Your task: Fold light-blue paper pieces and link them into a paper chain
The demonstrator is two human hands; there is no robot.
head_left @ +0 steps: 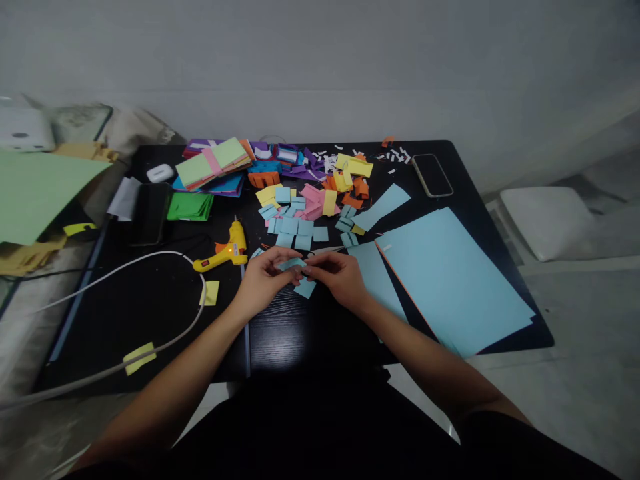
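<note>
Fingers of the left hand [261, 279] and right hand [345, 275] grip a small light-blue paper piece [292, 264] between them above the black wooden desk [320, 333], seemingly to control its edges. A pink paper strip [213, 161] wraps a multicoloured paper stack [231, 153], presumably keeping it together. The white rounded plastic case [161, 173] looks closed, so its contents cannot be told

black, wood-grained counter [320, 340] | left: white case [160, 173], dark flat device [150, 215], green paper stack [190, 207], yellow glue gun [235, 249] | middle: small light-blue pieces [304, 233], pink paper [313, 202] | right: large light-blue sheets [455, 280], phone [433, 175], white scraps [397, 155]
</note>
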